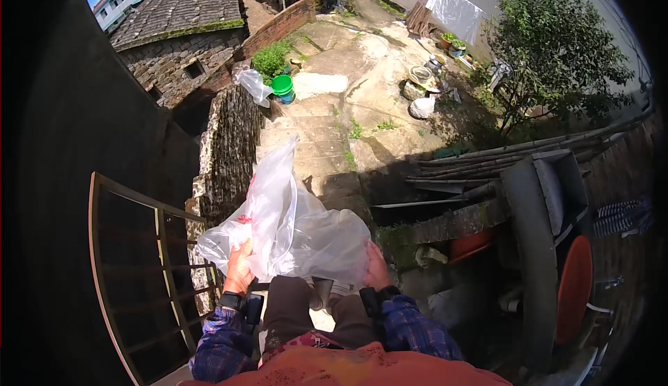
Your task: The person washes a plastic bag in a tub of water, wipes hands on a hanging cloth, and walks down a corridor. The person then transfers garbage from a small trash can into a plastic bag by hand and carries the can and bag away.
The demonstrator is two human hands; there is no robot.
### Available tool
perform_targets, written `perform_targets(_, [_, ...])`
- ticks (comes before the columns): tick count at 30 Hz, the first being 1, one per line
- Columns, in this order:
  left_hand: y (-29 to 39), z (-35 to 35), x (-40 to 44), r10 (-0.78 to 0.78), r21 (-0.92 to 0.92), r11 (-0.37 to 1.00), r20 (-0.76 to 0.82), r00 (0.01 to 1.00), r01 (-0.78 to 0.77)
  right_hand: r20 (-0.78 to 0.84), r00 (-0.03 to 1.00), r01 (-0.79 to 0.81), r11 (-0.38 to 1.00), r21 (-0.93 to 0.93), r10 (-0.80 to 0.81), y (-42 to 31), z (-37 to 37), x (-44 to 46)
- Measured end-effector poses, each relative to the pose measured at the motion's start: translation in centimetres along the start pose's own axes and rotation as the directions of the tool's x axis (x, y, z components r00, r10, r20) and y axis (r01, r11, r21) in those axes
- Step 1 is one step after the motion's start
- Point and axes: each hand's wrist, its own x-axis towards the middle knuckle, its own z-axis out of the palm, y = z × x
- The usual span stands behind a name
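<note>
A large translucent white plastic bag (316,236) is spread between my two hands, in front of my legs. Pinkish-red marks show near its left part. My left hand (240,268) is closed on the bag's gathered left side, some of the plastic bunched over the fingers. At the bag's right edge, my right hand (376,268) grips the plastic, its fingers partly behind the film. Both wrists carry dark bands. Below the bag, my shoes are partly visible on a light surface.
Stone steps (299,132) lead down ahead to a sunlit yard. A metal railing (163,247) stands at left, beside a rough stone wall (233,149). A green bucket (282,87) sits by the steps. Bamboo poles (487,160) and a red round object (574,288) are at right.
</note>
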Motion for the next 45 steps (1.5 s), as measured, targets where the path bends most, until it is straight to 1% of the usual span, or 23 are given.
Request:
perform_targets(2, [-0.4,0.3,3.1,-0.038,-0.019,0.999,-0.089,0.995,0.036,0.004,0.991,0.137,0.99,0.043,-0.137,-1.2,0.9,2.2])
perform_targets(4, [-0.2,1.2,6.0,-0.026,-0.025,0.999,-0.099,0.995,0.024,0.045,0.988,0.143,0.988,0.048,-0.145,-1.8,0.7,5.6])
perform_targets(7, [-1.3,-0.1,12.4,-0.103,-0.034,0.994,-0.032,0.994,0.102,0.052,0.985,0.159,0.978,0.136,-0.168,-2.7,1.6,10.5])
perform_targets(10, [-1.0,1.0,17.0,-0.149,0.0,0.989,-0.043,0.988,0.149,-0.008,0.975,0.219,0.961,0.169,-0.221,-3.1,3.0,14.3])
perform_targets(11, [-1.4,0.4,19.5,-0.146,-0.047,0.988,0.074,0.986,0.15,-0.015,0.968,0.25,0.956,0.154,-0.251,-2.9,3.2,15.9])
perform_targets(14, [-2.0,-1.1,25.6,-0.131,0.001,0.991,0.031,0.991,0.131,-0.032,0.969,0.245,0.952,0.182,-0.243,-2.5,5.0,20.6])
perform_targets(18, [-1.1,-0.8,30.7,-0.232,0.101,0.968,0.015,0.973,0.229,-0.081,0.959,0.282,0.95,0.134,-0.273,-3.0,6.8,24.8])
perform_targets(19, [-1.4,-0.8,32.3,-0.197,0.047,0.98,0.071,0.978,0.194,-0.088,0.959,0.279,0.951,0.132,-0.269,-3.4,7.4,26.0])
perform_targets(22, [-0.2,2.1,35.7,-0.227,-0.014,0.974,0.03,0.974,0.227,-0.128,0.949,0.305,0.943,0.136,-0.289,-6.1,8.7,28.1])
perform_targets(23, [0.1,2.4,37.3,-0.198,0.011,0.98,0.097,0.975,0.197,-0.111,0.953,0.296,0.942,0.155,-0.281,-6.8,9.4,29.1])
perform_targets(26, [0.4,3.7,42.3,-0.219,-0.023,0.974,0.136,0.966,0.224,-0.088,0.962,0.269,0.953,0.139,-0.259,-9.2,10.5,32.9])
perform_targets(27, [-1.6,2.2,45.1,-0.024,0.31,0.949,0.259,0.965,-0.06,-0.065,0.967,0.251,0.962,0.104,-0.245,-9.9,10.6,34.5])
perform_targets(28, [-3.6,0.6,47.9,0.172,0.553,0.749,0.369,0.913,-0.365,-0.069,0.966,0.254,0.961,0.108,-0.248,-10.3,10.7,36.6])
perform_targets(29, [-2.9,1.9,48.7,0.014,0.389,0.916,0.202,0.979,-0.094,-0.046,0.96,0.279,0.952,0.128,-0.276,-10.6,10.3,38.4])
perform_targets(30, [-3.2,2.4,50.9,-0.191,0.158,0.971,0.07,0.979,0.178,-0.026,0.953,0.301,0.942,0.147,-0.301,-10.5,9.8,40.9])
perform_targets(31, [-4.6,2.1,53.7,-0.154,0.145,0.98,0.119,0.981,0.136,-0.035,0.955,0.297,0.943,0.149,-0.295,-10.3,8.7,43.2])
perform_targets(33, [-6.6,3.0,58.7,-0.131,0.115,0.986,0.111,0.985,0.118,0.042,0.918,0.375,0.897,0.236,-0.395,-11.3,8.7,49.5])
perform_targets(34, [-7.2,3.3,60.5,-0.14,0.086,0.988,0.095,0.986,0.132,-0.008,0.899,0.432,0.88,0.199,-0.439,-11.9,8.3,51.3])
perform_targets(36, [-9.2,2.9,64.3,-0.195,0.088,0.979,0.117,0.974,0.186,-0.122,0.902,0.431,0.884,0.181,-0.415,-13.9,7.5,53.2])
perform_targets(38, [-10.0,3.8,68.0,-0.282,0.174,0.946,0.025,0.959,0.274,-0.147,0.891,0.451,0.875,0.177,-0.429,-16.0,7.0,55.3])
perform_targets(39, [-10.0,4.3,69.3,-0.299,0.202,0.94,0.099,0.949,0.275,-0.154,0.869,0.49,0.859,0.15,-0.469,-16.9,6.8,56.3])
perform_targets(44, [-12.4,4.6,77.5,-0.264,0.303,0.928,0.132,0.955,0.215,-0.266,0.77,0.621,0.777,0.105,-0.58,-21.1,3.8,61.2])
perform_targets(45, [-12.7,4.4,79.4,-0.312,0.276,0.923,0.122,0.942,0.27,-0.282,0.741,0.65,0.756,0.078,-0.609,-21.5,3.1,62.5])
